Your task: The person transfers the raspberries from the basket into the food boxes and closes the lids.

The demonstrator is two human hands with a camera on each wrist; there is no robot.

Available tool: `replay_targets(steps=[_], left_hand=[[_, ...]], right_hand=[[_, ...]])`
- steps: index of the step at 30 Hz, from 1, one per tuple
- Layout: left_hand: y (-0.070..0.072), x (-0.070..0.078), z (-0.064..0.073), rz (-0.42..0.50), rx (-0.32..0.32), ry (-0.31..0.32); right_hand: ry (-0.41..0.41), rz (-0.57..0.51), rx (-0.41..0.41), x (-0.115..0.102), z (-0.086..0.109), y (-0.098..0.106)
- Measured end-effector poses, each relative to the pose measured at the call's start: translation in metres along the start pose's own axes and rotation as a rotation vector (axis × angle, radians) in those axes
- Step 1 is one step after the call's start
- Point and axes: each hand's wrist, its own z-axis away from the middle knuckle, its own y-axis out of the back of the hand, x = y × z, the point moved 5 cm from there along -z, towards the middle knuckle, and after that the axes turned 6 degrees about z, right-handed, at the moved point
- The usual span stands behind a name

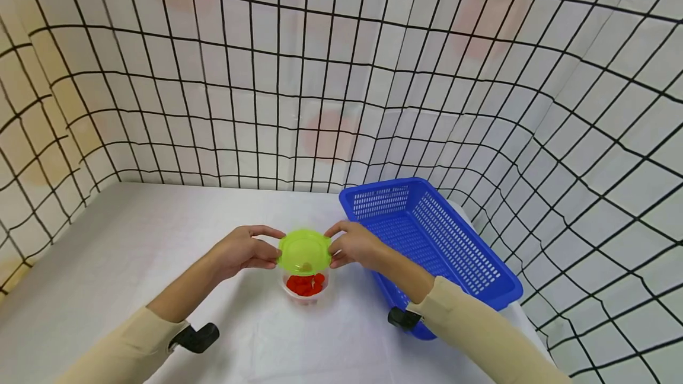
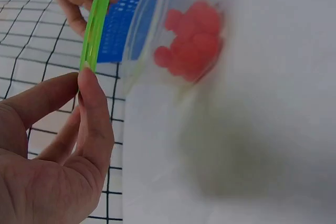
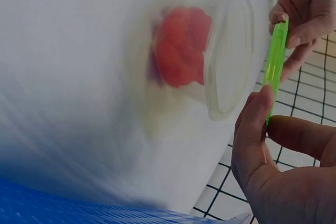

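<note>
A green lid (image 1: pixel 305 252) is held level over a clear plastic tub (image 1: pixel 306 299), with a gap between them in both wrist views. My left hand (image 1: pixel 246 252) pinches the lid's left edge between thumb and fingers. On the opposite edge, my right hand (image 1: pixel 356 245) pinches it the same way. Inside the tub lie several small red pieces (image 3: pixel 181 45), rounded in shape; their exact kind cannot be told. The tub stands upright on the white tabletop (image 1: pixel 256 336), its top uncovered.
A blue plastic basket (image 1: pixel 411 233) with slotted sides stands at the right, partly beneath my right forearm. Black wire mesh (image 1: pixel 299 82) over white sheeting rises behind the table and along both sides. Black straps circle both wrists.
</note>
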Motion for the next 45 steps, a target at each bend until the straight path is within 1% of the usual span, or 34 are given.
replay_targets(steps=[2,5,8,12,18,25,32,39,45], left_hand=[[-0.003,-0.004,0.001,-0.027,-0.004,0.01],[-0.006,-0.011,0.003,-0.054,0.007,0.026],[-0.007,-0.016,0.004,-0.058,0.024,0.034],[-0.008,-0.02,0.005,-0.043,0.029,0.034],[-0.01,-0.021,0.006,-0.037,0.03,0.028],[-0.014,-0.02,0.006,-0.051,0.017,0.022],[-0.016,-0.022,0.006,-0.076,0.028,0.013],[-0.015,-0.024,0.006,-0.076,0.014,-0.003],[-0.014,-0.022,0.007,-0.126,0.03,-0.022]], right_hand=[[-0.007,0.013,-0.008,0.002,0.002,-0.002],[-0.013,0.03,-0.018,0.004,0.005,-0.006],[-0.012,0.028,-0.023,0.007,0.005,-0.01],[-0.022,0.018,-0.018,0.011,0.004,-0.016],[-0.028,0.016,0.012,0.016,0.004,-0.02],[-0.047,-0.004,0.048,0.02,0.009,-0.02],[-0.037,-0.005,0.05,0.024,0.011,-0.021],[-0.043,-0.036,0.057,0.029,0.01,-0.02],[-0.015,-0.011,0.077,0.03,0.012,-0.021]])
